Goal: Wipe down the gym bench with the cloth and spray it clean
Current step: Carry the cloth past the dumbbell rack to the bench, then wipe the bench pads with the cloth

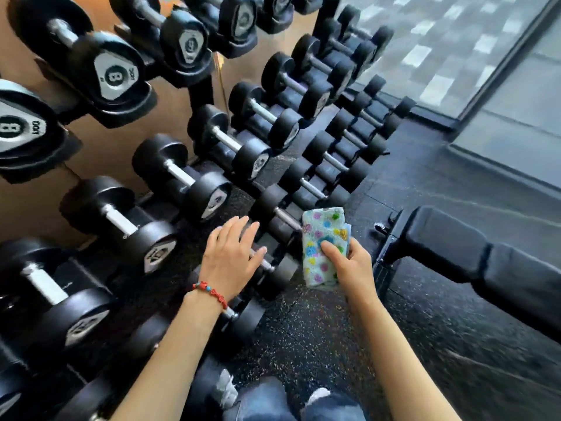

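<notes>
Head view shows us a dumbbell rack [158,165], the biggest thing here, filling the left and middle with three sloping tiers of black dumbbells with bright handles. We take the rack as our landmark. To the right of its lowest tier lies the bench [485,262], a black padded seat on a dark frame, standing apart from the rack with speckled rubber floor [303,338] between them. Beyond the far end of the rack we see a pale tiled wall or window [449,47]. Our left hand [230,256], a red bracelet [211,293] on the wrist, reaches over the rack's lowest tier with fingers straight and spread, holding nothing. Our right hand [352,265] is between the rack and the bench, thumb and fingers clamped on the cloth [323,244], a folded pale towel with bright spots, held upright, not touching the bench.
</notes>
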